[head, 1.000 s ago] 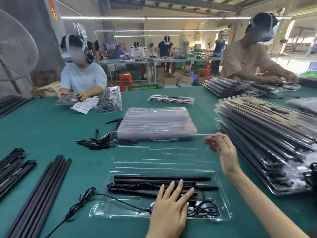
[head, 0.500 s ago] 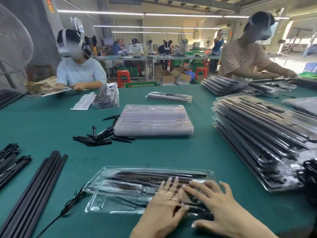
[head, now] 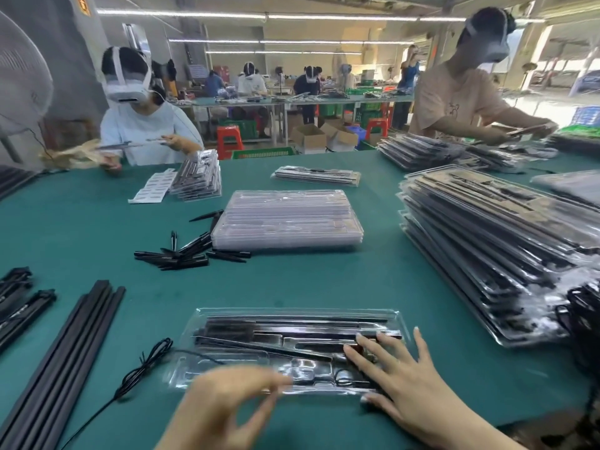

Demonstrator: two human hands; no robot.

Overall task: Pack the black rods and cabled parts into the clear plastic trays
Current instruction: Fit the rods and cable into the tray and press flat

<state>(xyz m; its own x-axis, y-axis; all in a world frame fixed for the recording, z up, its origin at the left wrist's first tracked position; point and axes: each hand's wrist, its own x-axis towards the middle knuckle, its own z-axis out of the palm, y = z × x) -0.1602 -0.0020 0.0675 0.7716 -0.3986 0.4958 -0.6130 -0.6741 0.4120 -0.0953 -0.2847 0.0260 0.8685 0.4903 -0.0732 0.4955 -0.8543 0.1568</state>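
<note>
Tray [head: 292, 349] lies under spread right hand [head: 402, 381]; blurred left hand [head: 224, 407], seemingly loose, beside it.

Closed clear tray [head: 293, 347] of black parts, low in the frame

The clear tray lies flat on the green table, long side across the frame, black rods inside running lengthwise and a coiled cable [head: 349, 378] at its lower right. A black cable [head: 143, 368] trails out to lower left. Loose black rods [head: 65, 355] lie side by side at left; a stack of empty clear trays [head: 287, 219] sits centre, filled trays [head: 500, 248] stacked at right.
</note>
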